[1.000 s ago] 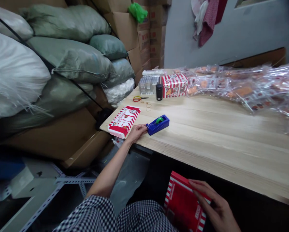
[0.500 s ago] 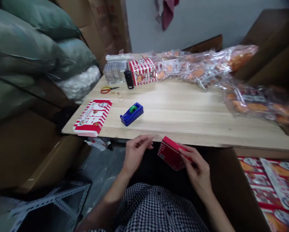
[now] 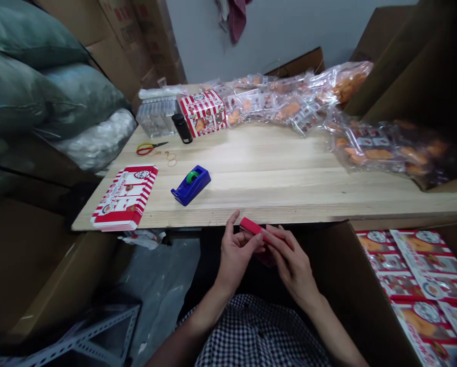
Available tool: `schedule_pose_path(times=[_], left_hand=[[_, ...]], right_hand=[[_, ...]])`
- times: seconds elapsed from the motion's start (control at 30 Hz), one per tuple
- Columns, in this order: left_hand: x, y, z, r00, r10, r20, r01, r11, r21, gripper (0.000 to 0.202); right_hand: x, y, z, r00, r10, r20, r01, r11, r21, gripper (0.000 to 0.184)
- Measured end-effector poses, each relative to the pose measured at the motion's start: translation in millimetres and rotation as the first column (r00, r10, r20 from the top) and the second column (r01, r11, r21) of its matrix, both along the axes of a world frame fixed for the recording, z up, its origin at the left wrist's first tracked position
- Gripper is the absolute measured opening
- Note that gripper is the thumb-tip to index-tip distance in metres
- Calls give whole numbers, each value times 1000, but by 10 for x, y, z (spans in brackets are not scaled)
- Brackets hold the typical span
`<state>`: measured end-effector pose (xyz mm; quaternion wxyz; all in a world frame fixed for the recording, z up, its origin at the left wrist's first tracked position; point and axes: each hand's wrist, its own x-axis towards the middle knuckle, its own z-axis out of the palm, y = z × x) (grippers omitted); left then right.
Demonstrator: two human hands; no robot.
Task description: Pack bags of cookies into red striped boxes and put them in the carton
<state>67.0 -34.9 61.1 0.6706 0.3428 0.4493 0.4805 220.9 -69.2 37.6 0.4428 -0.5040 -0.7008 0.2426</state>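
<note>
Both my hands hold a flat red box just below the near edge of the wooden table. My left hand grips its left end with the thumb and fingers. My right hand covers its right part from above. Most of the box is hidden by my fingers. A blue tape dispenser with a green roll sits on the table ahead of my left hand. A red-and-white striped flat box lies at the table's left corner.
Bags of orange snacks pile along the table's back and right. An upright striped box, a black cylinder, clear trays, red scissors and rubber bands lie at the back left. A carton of printed boxes stands at my right. Sacks stack at left.
My left hand left the tape dispenser and came back to the red box. My right hand raised the box from my lap to the table edge. The view swung right.
</note>
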Motion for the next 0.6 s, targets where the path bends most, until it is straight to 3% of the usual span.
schedule_pose_path(times=[0.07,0.13,0.27,0.33,0.43,0.53,0.57,0.6], left_hand=[[-27,17,-22,999,-35,-31,35,999,-1,89],[-80,69,-57,980,-39,-193,51,997,58,85],[-246,260,-175,778,100,-621,134,938,319,71],[-318,340,-217,738,96,-668,247,883,399,58],[-363,338,-161,757,-4,-653,381,815,436,36],[-373,199,21,739,-3,-674,437,762,477,21],[-373,143,80,747,49,-663,435,718,544,20],[-365,86,126,770,101,-631,438,636,635,22]], right_hand=[[42,22,7,997,36,62,-37,999,7,53],[65,45,23,998,41,56,-41,999,-8,52],[60,78,65,999,48,-21,-49,997,-55,47],[58,73,77,997,46,-67,-51,996,-70,44],[101,-4,93,983,-25,-179,0,990,-139,38],[201,-195,144,875,-253,-412,147,951,-271,50],[237,-281,174,799,-330,-503,172,927,-334,56],[267,-374,211,711,-385,-589,162,904,-396,60]])
